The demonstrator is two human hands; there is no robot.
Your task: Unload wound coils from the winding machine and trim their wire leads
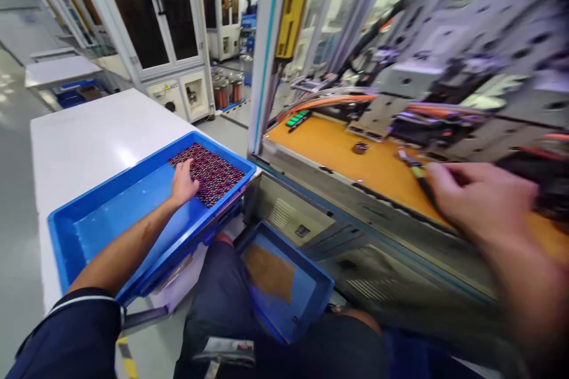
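My left hand [183, 185] reaches into a long blue tray [120, 204], its thumb apart from its fingers, at the edge of a bed of small dark parts [211, 172] with red and blue specks. I see nothing held in it. My right hand [482, 198], blurred, is closed around a slim tool [418, 173] with a dark and yellow-green handle and a metal tip. The tool lies over the machine's orange work surface [329, 139]. Left of its tip sits a small, round, dark part [360, 147]; its kind is unclear.
The long tray rests on a white table [98, 124]. Below, between my legs and the machine, is another blue tray [306, 296] with a brown sheet [269, 272]. Machine fixtures [413, 80] and an orange hose [329, 100] border the work surface. A frame post [267, 53] stands between the stations.
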